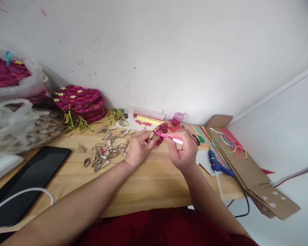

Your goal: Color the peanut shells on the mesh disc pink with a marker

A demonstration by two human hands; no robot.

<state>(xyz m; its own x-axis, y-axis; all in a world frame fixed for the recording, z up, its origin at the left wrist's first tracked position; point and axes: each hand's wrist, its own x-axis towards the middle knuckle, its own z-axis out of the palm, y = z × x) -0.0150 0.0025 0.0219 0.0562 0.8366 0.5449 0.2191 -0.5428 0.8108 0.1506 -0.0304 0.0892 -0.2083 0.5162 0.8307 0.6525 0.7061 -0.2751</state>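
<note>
My left hand (139, 149) pinches the edge of a peanut-shell craft piece (162, 130), part bare tan shells and part magenta. My right hand (184, 150) is closed round a slim paintbrush (175, 139) with a white, pink-smeared handle. Its tip points left and meets the piece near my left fingertips; fingers partly hide the contact. Loose peanut shells (102, 155) lie on the wooden table left of my left hand. Behind my hands stands a small cup of magenta paint (177, 119).
Stacked magenta shell discs (79, 102) with yellow stars stand at the back left. Nearby are a bag of shells (38, 128) and a black tablet (30, 184). To the right lie a blue glue gun (217, 164), cardboard (246, 171) and coloured cords (228, 143).
</note>
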